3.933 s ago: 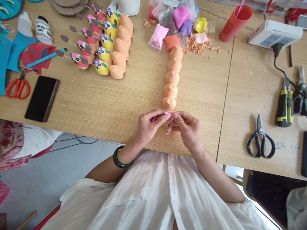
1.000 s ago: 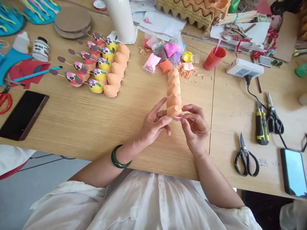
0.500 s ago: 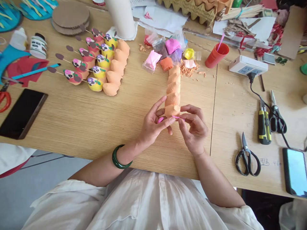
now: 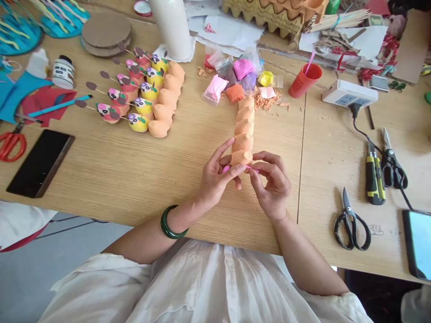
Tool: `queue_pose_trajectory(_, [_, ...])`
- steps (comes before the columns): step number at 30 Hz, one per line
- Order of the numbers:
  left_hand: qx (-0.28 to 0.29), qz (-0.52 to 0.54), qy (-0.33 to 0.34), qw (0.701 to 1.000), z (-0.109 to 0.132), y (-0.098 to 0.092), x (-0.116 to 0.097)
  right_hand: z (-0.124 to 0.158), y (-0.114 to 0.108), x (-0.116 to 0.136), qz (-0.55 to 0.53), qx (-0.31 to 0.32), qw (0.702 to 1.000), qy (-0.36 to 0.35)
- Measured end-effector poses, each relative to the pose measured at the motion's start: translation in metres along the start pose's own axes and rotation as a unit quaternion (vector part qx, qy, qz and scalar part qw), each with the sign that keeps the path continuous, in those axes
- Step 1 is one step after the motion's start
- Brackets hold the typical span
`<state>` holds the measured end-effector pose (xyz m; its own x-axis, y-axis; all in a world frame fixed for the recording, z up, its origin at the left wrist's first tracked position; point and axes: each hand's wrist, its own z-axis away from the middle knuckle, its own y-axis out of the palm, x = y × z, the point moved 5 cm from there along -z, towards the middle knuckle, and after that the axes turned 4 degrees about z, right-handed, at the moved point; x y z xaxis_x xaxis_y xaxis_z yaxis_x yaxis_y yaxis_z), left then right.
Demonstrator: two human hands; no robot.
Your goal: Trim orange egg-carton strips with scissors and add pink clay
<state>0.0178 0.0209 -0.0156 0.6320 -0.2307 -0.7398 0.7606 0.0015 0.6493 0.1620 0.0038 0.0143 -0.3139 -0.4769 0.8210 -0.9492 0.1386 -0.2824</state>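
Between the fingers of my left hand (image 4: 217, 177) sits a small lump of pink modelling clay (image 4: 226, 169). My right hand (image 4: 271, 184) pinches a thin pink clay strip (image 4: 253, 169), whose other end meets my left thumb and fingertip. Just beyond the fingers lies a row of orange egg-carton cups (image 4: 243, 128), the nearest cup touching or almost touching both hands. At the far left stand decorated carton strips (image 4: 143, 107), painted red and yellow with clay flowers and brown ovals on sticks, beside a plain orange strip (image 4: 167, 104).
Bagged coloured clay (image 4: 243, 68) and orange shavings (image 4: 266, 101) lie behind the carton row. A red cup (image 4: 305, 80), a power strip (image 4: 350, 95), a cutter (image 4: 374, 179) and black scissors (image 4: 352, 224) are on the right. A phone (image 4: 40, 163) lies left.
The camera view has shifted slightly, so the table things appear a little further right. Both hands keep nearly the same pose, the pink strip still at the fingertips.
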Motion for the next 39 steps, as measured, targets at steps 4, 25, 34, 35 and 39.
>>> queue_pose_trajectory(4, [-0.021, 0.02, -0.023, 0.999, -0.001, 0.0, -0.003, 0.0, 0.002, 0.001, -0.018, 0.018, 0.999, 0.03])
queue_pose_trajectory(25, [-0.006, 0.029, -0.073, 0.997, 0.006, 0.004, -0.005, -0.001, 0.004, -0.005, -0.097, -0.005, 0.992, 0.078])
queue_pose_trajectory(34, [-0.025, 0.022, -0.061, 0.998, 0.006, 0.002, -0.002, -0.001, 0.007, -0.007, -0.088, -0.015, 0.993, 0.08])
queue_pose_trajectory(35, [-0.033, 0.019, -0.063, 0.997, 0.005, 0.0, -0.002, -0.001, 0.007, -0.007, -0.089, -0.014, 0.993, 0.082])
queue_pose_trajectory(39, [-0.043, 0.011, -0.063, 0.997, 0.004, -0.003, -0.001, -0.002, 0.008, -0.009, -0.116, -0.01, 0.989, 0.09])
